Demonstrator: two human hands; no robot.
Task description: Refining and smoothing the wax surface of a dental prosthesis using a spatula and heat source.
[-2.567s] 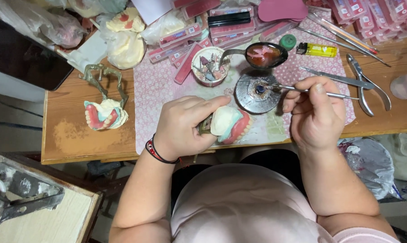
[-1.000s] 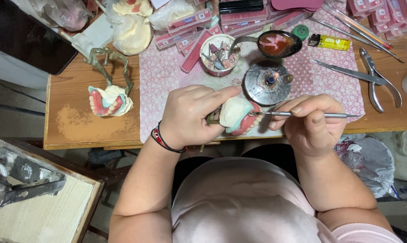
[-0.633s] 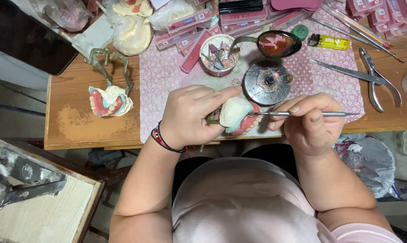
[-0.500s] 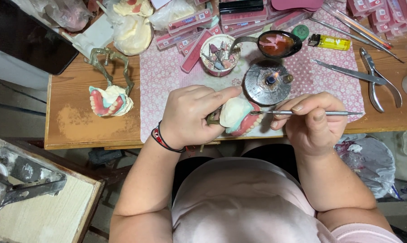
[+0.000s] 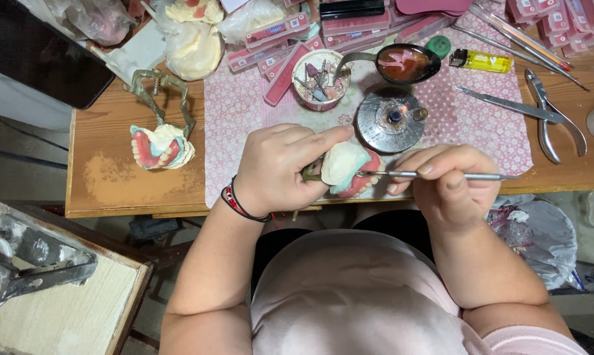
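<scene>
Holding the denture model (image 5: 347,168) in my left hand (image 5: 280,167), fingers wrapped shut around it, thumb and forefinger on top of the white plaster part, pink wax gum showing below toward my right. It sits at the near edge of the wooden table (image 5: 106,177), over the pink patterned cloth (image 5: 234,125). My right hand (image 5: 445,184) is pinched shut on a thin metal wax carver (image 5: 435,175), lying level, tip touching the pink wax of the model, handle sticking out to the right. Black and red bracelets (image 5: 241,202) on my left wrist.

Head view, rest of it: just beyond the hands a round metal spirit lamp (image 5: 390,120) with a small flame lit. Behind it a ladle of red wax (image 5: 402,64), a small tub of burs and bits (image 5: 318,79) beside it. Yellow lighter (image 5: 479,61) and green cap (image 5: 437,46) further right. Pliers (image 5: 554,117) and metal tweezers (image 5: 507,105) on the right side of the table. On the left, a second denture set on a brass articulator (image 5: 159,135), well apart from my hands. Pink tooth-card boxes (image 5: 277,39) along the far edge.
</scene>
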